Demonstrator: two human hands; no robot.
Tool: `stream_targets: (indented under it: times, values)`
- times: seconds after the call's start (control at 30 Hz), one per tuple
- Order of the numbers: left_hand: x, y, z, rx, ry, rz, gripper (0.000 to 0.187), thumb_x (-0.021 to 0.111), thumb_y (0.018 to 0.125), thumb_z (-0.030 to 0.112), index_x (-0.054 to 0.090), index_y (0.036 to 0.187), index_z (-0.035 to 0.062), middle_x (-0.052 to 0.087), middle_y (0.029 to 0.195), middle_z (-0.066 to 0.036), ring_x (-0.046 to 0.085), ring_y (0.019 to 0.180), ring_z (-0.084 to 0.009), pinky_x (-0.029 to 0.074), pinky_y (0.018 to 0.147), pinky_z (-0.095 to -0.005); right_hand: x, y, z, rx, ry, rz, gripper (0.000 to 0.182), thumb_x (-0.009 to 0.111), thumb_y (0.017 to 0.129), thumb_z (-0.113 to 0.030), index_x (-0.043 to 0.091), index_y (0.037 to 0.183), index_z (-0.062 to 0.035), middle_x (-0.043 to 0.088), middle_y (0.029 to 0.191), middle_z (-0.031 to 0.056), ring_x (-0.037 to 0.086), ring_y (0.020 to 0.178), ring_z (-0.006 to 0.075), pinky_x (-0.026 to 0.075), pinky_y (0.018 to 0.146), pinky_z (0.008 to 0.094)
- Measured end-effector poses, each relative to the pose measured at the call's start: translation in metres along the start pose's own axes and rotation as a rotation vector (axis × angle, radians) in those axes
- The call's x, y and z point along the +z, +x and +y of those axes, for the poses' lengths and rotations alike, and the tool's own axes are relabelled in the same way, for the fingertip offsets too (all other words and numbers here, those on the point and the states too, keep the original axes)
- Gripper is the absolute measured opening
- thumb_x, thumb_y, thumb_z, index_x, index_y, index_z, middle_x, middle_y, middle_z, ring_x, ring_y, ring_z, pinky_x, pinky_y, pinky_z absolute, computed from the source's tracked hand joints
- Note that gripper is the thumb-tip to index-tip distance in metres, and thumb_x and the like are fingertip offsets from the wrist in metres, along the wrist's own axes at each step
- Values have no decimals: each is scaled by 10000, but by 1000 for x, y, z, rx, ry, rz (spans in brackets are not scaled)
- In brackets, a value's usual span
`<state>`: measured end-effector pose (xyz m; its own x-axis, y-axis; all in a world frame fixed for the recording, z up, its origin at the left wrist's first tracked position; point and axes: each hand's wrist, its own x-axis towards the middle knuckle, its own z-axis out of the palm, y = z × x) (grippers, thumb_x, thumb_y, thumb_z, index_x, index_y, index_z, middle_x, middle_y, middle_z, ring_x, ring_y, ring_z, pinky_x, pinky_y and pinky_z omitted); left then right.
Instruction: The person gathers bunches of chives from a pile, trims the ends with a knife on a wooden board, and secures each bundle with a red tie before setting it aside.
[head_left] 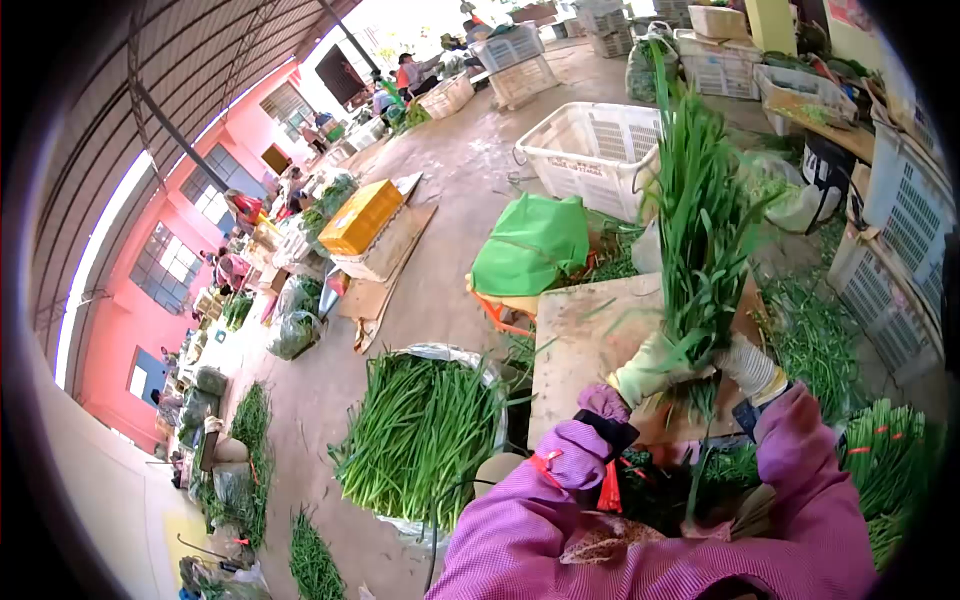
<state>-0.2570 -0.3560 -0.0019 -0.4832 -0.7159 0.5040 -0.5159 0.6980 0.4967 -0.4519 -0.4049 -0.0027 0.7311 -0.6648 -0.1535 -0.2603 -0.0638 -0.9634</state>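
Note:
Both hands wear pale gloves and are wrapped round the lower part of a tall bunch of green leafy stalks [700,220], which stands upright over a wooden board [590,340]. My left hand [648,372] closes on it from the left side, and my right hand [748,368] from the right. A few thin stems hang below the hands. Loose green bits lie on the board. Left of the board, a round lined container [500,400] is full of long green stalks [415,430]. Some fingertips are hidden behind leaves.
A stool with a green cloth [535,245] stands beyond the board, and behind it a white crate [590,150]. Stacked crates [905,200] rise at the right. Tied green bundles [880,450] lie lower right. Other people [415,75] sit far off.

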Motion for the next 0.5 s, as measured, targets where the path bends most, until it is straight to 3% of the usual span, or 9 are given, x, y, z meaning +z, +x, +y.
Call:
stream_targets:
  times: [0.03, 0.1, 0.23, 0.3, 0.33, 0.37, 0.43, 0.47, 0.5]
  values:
    - [9, 0, -11, -222, -425, -83, 648, 785, 780, 351, 537, 1302, 60, 618, 1232, -136, 567, 1137, -291, 435, 1005, -388, 1, 16, 53, -342, 132, 171, 603, 735, 853, -242, 477, 1358, -37, 571, 1300, 65, 542, 1151, 198, 447, 1004, 352]
    - [12, 3, -8, -371, -805, -11, 649, 800, 772, 314, 534, 1302, 48, 615, 1236, -132, 547, 1159, -289, 408, 1031, -384, -7, 43, 96, -282, 339, 157, 629, 768, 830, -323, 509, 1333, -50, 598, 1252, 58, 557, 1127, 188, 465, 983, 351]
    - [18, 6, -19, -313, -634, 89, 605, 809, 782, 175, 521, 1292, 20, 616, 1240, -78, 575, 1087, -201, 452, 962, -352, -2, -5, 14, -322, 569, 103, 618, 776, 830, -327, 517, 1320, -56, 617, 1210, 57, 577, 1088, 169, 486, 951, 342]
    - [16, 8, -17, -299, -562, 4, 620, 817, 780, 168, 512, 1297, 14, 629, 1219, -80, 597, 1044, -191, 477, 932, -345, -3, -5, 9, -324, 277, 172, 593, 797, 817, -282, 531, 1294, -53, 615, 1214, 62, 585, 1062, 155, 499, 923, 332]
    - [16, 7, -13, -299, -560, 7, 620, 817, 780, 168, 512, 1297, 14, 629, 1219, -80, 597, 1044, -191, 477, 932, -345, 6, -13, -5, -235, 653, 194, 552, 814, 798, -219, 553, 1253, -45, 629, 1169, 51, 597, 1015, 150, 505, 902, 333]
    - [20, 5, -4, -343, -745, 127, 588, 807, 792, 178, 526, 1280, 12, 635, 1205, -90, 604, 1037, -199, 483, 921, -348, 12, -13, -16, -235, 652, 191, 552, 814, 798, -219, 553, 1253, -45, 629, 1169, 51, 597, 1015, 150, 505, 902, 333]
    - [32, 2, 11, -421, -1112, 370, 525, 785, 815, 198, 555, 1246, 6, 649, 1175, -109, 617, 1024, -216, 497, 900, -352, 25, -12, -40, -251, 355, 250, 444, 794, 815, -180, 597, 1188, -44, 653, 1079, 30, 618, 930, 150, 515, 850, 325]
    - [68, -11, -44, -597, -1472, 341, 519, 752, 843, 202, 541, 1280, 18, 611, 1248, -121, 596, 1091, -251, 480, 932, -368, 36, -18, -61, -366, 249, 421, 320, 763, 837, -144, 640, 1113, -38, 671, 1010, 24, 626, 867, 146, 519, 805, 313]
    - [59, -12, -31, -593, -1471, 345, 519, 752, 843, 202, 541, 1280, 18, 611, 1248, -121, 596, 1091, -251, 480, 932, -368, 38, -19, -64, -369, 246, 418, 320, 763, 837, -144, 640, 1113, -38, 671, 1010, 24, 626, 867, 146, 519, 805, 313]
